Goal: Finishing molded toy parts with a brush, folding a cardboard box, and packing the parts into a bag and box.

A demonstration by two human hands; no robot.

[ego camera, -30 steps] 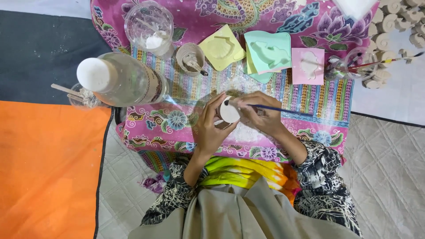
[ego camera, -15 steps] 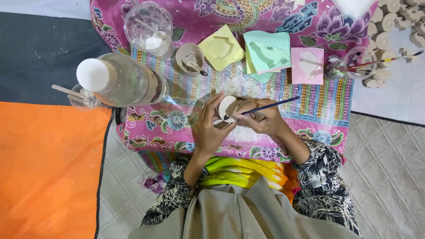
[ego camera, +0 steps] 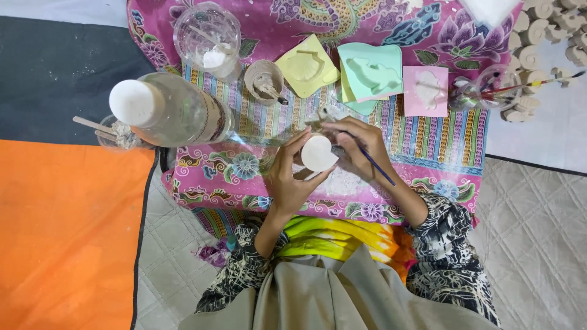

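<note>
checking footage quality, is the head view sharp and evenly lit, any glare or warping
Head view: soft, even light, faint shadows; hands, left and right, fairly sharp around the white cast piece; mild glare on the clear bottle; white pieces at the top-right corner look washed out; no obvious warping.

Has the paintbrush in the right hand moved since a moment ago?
Yes. The paintbrush now slants down toward the person, where earlier its handle pointed toward the pink mould.

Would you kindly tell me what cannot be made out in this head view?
- Brush tip: hidden behind the right hand.
- White cast face: too small and pale for detail; the left hand covers its edge.
- Pale stacked pieces: cut off by the top right edge.
- Jar contents: blurred.
</note>
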